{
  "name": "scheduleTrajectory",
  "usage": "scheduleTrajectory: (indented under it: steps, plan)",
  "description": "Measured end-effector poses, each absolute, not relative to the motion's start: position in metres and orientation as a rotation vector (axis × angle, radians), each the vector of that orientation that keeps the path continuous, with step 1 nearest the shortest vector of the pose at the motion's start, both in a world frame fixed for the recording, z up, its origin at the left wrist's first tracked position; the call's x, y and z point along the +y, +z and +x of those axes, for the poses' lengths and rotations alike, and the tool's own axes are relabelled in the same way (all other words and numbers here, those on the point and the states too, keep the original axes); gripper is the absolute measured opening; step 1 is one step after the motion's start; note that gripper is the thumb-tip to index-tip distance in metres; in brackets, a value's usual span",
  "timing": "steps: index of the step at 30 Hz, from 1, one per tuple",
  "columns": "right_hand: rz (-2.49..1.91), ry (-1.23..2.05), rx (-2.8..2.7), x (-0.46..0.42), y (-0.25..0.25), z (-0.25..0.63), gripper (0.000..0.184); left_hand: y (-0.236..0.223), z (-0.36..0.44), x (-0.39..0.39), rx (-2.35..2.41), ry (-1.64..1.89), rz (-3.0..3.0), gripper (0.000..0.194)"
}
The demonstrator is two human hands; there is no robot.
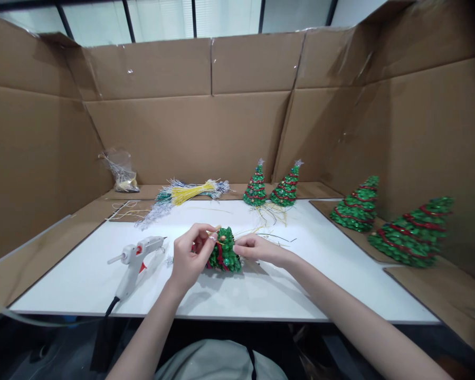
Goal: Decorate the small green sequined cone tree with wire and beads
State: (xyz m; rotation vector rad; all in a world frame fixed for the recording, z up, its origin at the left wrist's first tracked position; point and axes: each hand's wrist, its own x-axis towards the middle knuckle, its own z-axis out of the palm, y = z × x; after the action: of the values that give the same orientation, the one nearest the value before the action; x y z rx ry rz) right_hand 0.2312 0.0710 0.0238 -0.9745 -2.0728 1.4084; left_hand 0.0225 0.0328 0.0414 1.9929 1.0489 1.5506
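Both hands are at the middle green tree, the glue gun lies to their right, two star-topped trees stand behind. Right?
No, one side is off: the glue gun lies left of the hands, per the head view. Left hand and right hand are at the middle green tree; two star-topped trees stand behind.

We lose middle of green tree [226, 258] behind left hand [193, 252]; some left fingers hidden too. Pale piece [214, 230] at left fingertips too small for us to identify. Right hand [257, 248] covers part of tree's edge. We find contents of clear bag [122, 171] too blurred to name. Far-right tree [414, 232] looks soft, details lost to us. Pale tube [19, 317] blurred, cut by left edge. Both forearms and grey-green cloth [221, 361] cut by bottom edge; windows [162, 18] cut by top.
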Motion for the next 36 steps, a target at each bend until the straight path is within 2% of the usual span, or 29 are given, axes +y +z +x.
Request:
scheduleTrajectory:
  steps: [23,36]
  plan:
    - [-0.980,1.469,-2.061,0.0697,0.0239,0.2310,0.054,0.0394,0.0187,0.0366,1.050,1.437,2.008,0.016]
    - [-0.970,1.494,-2.063,0.0707,0.0205,0.2323,0.052,0.0389,0.0192,0.0373,1.052,1.466,2.047,0.014]
